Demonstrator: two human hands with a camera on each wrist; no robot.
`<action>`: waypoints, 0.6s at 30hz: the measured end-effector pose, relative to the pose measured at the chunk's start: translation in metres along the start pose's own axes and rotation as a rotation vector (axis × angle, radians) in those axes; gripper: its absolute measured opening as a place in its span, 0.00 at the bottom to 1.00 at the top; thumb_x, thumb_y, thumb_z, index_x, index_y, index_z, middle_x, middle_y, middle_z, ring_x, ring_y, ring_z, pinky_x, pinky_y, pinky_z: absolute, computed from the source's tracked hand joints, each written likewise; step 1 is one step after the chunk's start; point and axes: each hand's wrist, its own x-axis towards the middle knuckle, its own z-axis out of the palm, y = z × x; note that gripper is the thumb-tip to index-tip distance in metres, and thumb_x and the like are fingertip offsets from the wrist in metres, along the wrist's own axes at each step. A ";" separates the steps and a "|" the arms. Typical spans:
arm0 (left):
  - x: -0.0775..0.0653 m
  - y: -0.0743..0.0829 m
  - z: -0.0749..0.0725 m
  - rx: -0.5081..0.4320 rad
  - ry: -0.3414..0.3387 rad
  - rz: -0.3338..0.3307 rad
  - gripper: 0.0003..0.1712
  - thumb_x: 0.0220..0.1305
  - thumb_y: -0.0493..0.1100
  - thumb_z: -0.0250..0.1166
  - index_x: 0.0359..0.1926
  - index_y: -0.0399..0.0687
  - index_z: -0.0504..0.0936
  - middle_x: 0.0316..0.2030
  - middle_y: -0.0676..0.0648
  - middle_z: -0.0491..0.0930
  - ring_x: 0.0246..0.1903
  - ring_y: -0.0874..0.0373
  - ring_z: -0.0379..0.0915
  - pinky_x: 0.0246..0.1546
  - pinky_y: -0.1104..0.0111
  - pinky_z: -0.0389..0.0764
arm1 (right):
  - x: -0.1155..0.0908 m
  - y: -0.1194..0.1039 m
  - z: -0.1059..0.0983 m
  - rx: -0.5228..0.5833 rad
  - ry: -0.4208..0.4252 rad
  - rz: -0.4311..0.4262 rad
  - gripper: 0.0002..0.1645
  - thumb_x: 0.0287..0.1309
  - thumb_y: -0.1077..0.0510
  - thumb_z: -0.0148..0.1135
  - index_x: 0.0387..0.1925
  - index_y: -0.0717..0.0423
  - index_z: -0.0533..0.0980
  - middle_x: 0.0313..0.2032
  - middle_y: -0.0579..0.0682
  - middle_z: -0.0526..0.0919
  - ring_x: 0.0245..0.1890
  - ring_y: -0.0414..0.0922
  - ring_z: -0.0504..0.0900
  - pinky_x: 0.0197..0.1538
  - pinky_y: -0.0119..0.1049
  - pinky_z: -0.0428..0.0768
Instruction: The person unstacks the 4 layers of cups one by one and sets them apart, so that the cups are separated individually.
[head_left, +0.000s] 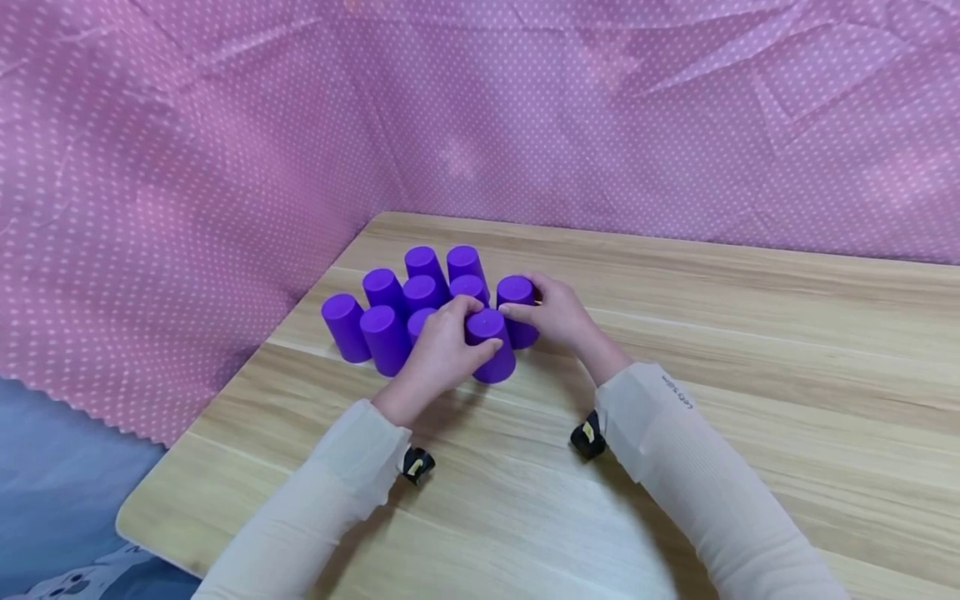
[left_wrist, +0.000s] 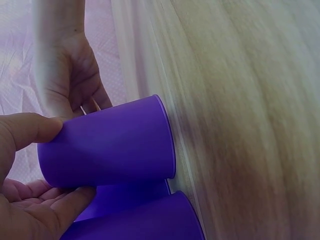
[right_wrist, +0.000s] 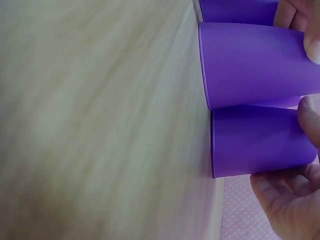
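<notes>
Several purple plastic cups stand upside down on the table, closed ends up. My left hand (head_left: 444, 346) grips the front right cup (head_left: 491, 357) of the group between thumb and fingers, near its top. Just beyond it, my right hand (head_left: 558, 312) holds another cup (head_left: 516, 292) by its upper part, thumb on the near side. In the left wrist view, the left thumb (left_wrist: 37, 128) lies on the held cup (left_wrist: 110, 142). The right wrist view has the right-hand cup (right_wrist: 260, 142) beside the left-hand cup (right_wrist: 255, 65), rims at the tabletop. The left hand partly hides one cup (head_left: 420, 321).
Other upturned cups (head_left: 384, 337) stand close together in slanting rows to the left and behind. Beneath them is a wood-grain table (head_left: 712, 350). Pink dotted cloth (head_left: 525, 125) hangs along the back and left. Black wrist devices (head_left: 588, 437) sit under both sleeves.
</notes>
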 end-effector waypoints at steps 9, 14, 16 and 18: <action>0.003 0.001 -0.003 -0.001 -0.018 -0.016 0.28 0.53 0.45 0.69 0.52 0.39 0.70 0.51 0.41 0.75 0.51 0.50 0.72 0.54 0.60 0.74 | 0.002 0.002 -0.001 0.054 0.007 0.011 0.29 0.52 0.51 0.67 0.56 0.53 0.71 0.48 0.54 0.79 0.51 0.49 0.76 0.56 0.41 0.75; 0.003 0.003 -0.003 -0.002 -0.038 -0.026 0.28 0.53 0.45 0.68 0.52 0.39 0.70 0.51 0.41 0.75 0.51 0.49 0.72 0.55 0.60 0.74 | 0.002 0.002 -0.001 0.077 0.004 0.019 0.28 0.52 0.53 0.67 0.55 0.54 0.71 0.49 0.55 0.79 0.51 0.49 0.76 0.57 0.41 0.75; 0.003 0.003 -0.003 -0.007 -0.041 -0.032 0.28 0.53 0.45 0.68 0.52 0.39 0.70 0.51 0.41 0.75 0.52 0.50 0.72 0.55 0.60 0.74 | 0.001 0.002 -0.001 0.086 -0.004 0.027 0.29 0.53 0.53 0.66 0.56 0.55 0.71 0.50 0.55 0.78 0.52 0.49 0.76 0.57 0.41 0.74; 0.002 0.003 -0.003 -0.015 -0.038 -0.035 0.27 0.53 0.45 0.68 0.52 0.40 0.70 0.51 0.41 0.75 0.52 0.50 0.72 0.55 0.60 0.74 | 0.000 0.002 -0.001 0.088 -0.012 0.035 0.29 0.53 0.53 0.66 0.56 0.55 0.70 0.51 0.54 0.78 0.54 0.49 0.75 0.58 0.41 0.74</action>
